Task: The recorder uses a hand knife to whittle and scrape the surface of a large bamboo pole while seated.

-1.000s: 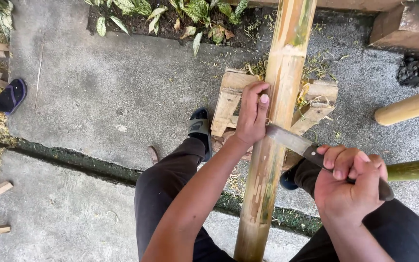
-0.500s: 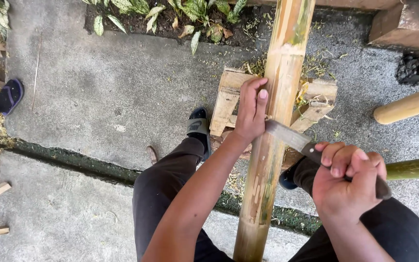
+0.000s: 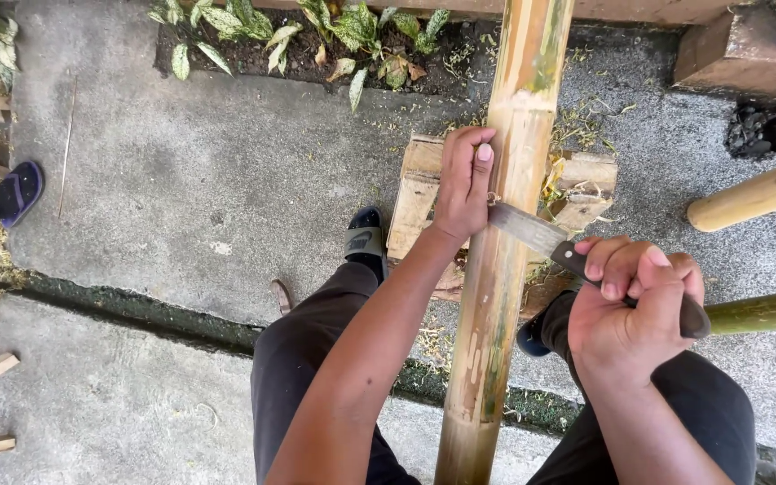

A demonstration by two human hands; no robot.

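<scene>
Nearest, the right hand (image 3: 632, 301) is closed tight round the dark handle of a knife (image 3: 541, 238), its blade laid against the right side of the bamboo pole (image 3: 505, 269), so the step in hand looks like shaving or trimming its skin. Just beyond, the left hand (image 3: 464, 184) wraps the pole to steady it over the wooden block (image 3: 419, 193). The next stroke calls for a firm hold and fingers kept off the edge; the blade's tip is hard to make out, and both pole ends are cut off.

You're working in soft, even daylight; shadows on the concrete ground (image 3: 181, 198) are faint and there's no glare. Your picture is sharp in the middle, and straight lines bow slightly toward the corners from the wide lens.
</scene>
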